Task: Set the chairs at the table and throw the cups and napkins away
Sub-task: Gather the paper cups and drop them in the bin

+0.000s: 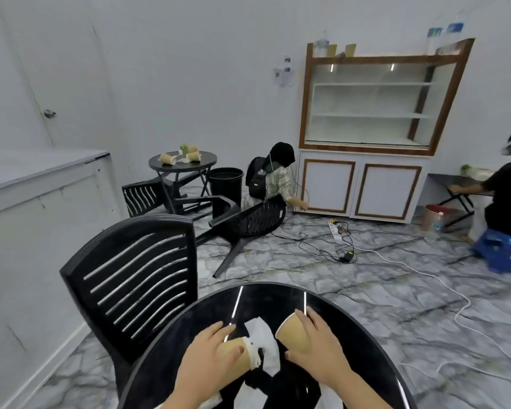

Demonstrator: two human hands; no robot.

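Cups are the risk here: the left hand (211, 354) has its fingers (219, 330) curled round one paper cup (235, 351) lying on the tabletop (366, 349), the right hand (316, 346) grips a second cup (292, 335), and the napkin (263, 338) sits loose between the two sets of fingers. Squeeze too hard and they'd crumple or dribble leftovers, and that napkin could easily get left behind or slide off. No brand or writing I can read on either cup.

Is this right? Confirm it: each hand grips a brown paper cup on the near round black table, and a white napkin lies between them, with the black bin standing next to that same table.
One slip: the head view shows the black bin beside the far round table, not the near table. The left hand and right hand do grip cups, napkin between.
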